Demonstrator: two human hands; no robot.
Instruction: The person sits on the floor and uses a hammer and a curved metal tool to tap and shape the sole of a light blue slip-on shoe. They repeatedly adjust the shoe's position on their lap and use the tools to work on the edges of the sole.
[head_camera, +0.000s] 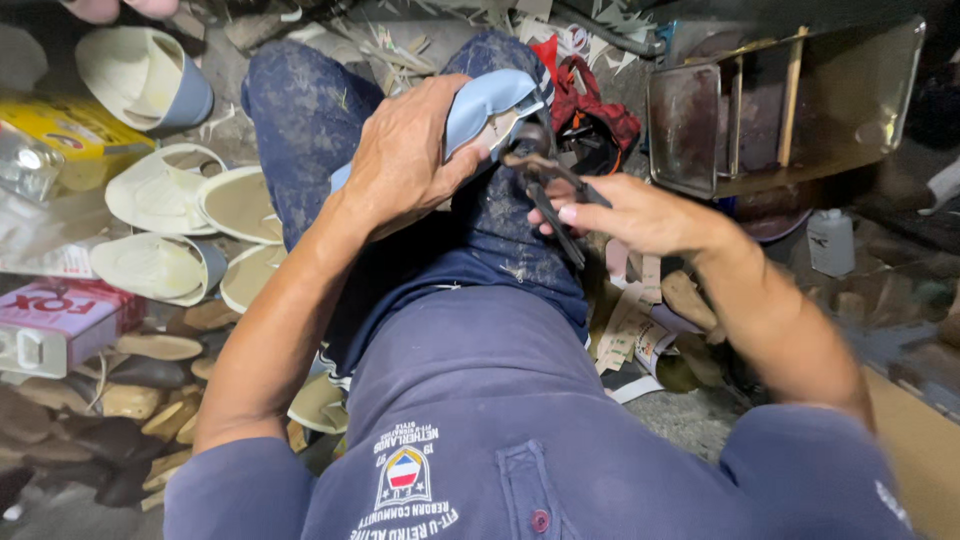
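— Light-blue shoe upper (487, 104): where does it sit?
— On the person's knee, over the dusty blue trousers (300, 120), its pale underside turned towards the pincers.
— Who has hold of it?
— The left hand (400, 160) is wrapped over it from above, fingers curled round the far side and thumb pressed near the edge.
— And the other hand?
— The right hand (630, 215) is closed round the dark handles of a pair of metal pincers (545, 180), whose head meets the edge of the upper.
— What lies about them?
— To the person's left, a cluster of cream shoe soles and half-made shoes (170, 230) on the floor, with brown wooden pieces (120, 400) nearer. To the right, a metal tray (790, 110) stands tilted, a red cloth (590, 100) just beside the knee, and paper scraps (630, 330) lie below the right wrist.
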